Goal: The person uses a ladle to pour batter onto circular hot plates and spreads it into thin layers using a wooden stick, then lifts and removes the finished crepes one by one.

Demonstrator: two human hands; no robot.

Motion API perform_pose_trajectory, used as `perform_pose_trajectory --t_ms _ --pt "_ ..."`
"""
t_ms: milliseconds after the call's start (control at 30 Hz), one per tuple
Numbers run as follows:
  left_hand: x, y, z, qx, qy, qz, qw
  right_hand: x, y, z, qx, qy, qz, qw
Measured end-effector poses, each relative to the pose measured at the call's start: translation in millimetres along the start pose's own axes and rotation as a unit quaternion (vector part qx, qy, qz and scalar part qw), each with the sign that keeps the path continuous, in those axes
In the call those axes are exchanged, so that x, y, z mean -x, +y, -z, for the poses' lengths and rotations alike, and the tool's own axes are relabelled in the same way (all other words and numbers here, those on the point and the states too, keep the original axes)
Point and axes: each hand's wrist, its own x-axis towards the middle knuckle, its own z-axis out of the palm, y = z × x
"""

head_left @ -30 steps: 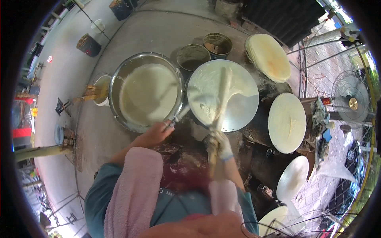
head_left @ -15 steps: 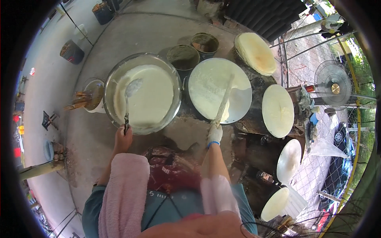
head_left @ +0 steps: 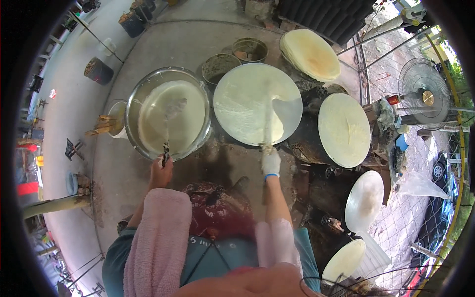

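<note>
My left hand (head_left: 162, 171) is closed round the dark handle of a ladle (head_left: 166, 129), blurred by motion. The ladle reaches over a wide steel basin (head_left: 132, 101) of pale batter (head_left: 193, 123). In a white glove with a blue cuff, my right hand (head_left: 270, 162) grips a long pale spreading stick (head_left: 267, 121), also blurred. The stick lies across a round griddle (head_left: 292, 111). A thin layer of batter (head_left: 240, 101) coats most of that griddle, thicker beside the stick, while a grey patch at its right shows bare.
Right of the griddle are more round pans: one coated yellow (head_left: 344, 129), one whitish (head_left: 364, 200), one low down (head_left: 344, 260). A stack of flat round sheets (head_left: 310, 54) lies at the far right. Two dark buckets (head_left: 221, 68) stand behind; a fan (head_left: 426, 94) is at right.
The stick has swung from a rightward slant to nearly upright across the griddle, with my right hand following. The ladle has shifted over the basin. The whole view has turned slightly.
</note>
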Motion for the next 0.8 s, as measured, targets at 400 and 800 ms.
perform_pose_trajectory --t_ms 400,800 --pt "26 31 -65 0.011 0.023 0.029 0.999 -65 47 68 0.124 0.005 0.103 0.987" --pt "49 29 -71 -0.042 0.080 0.046 0.995 -174 29 114 0.261 0.011 0.167 0.951"
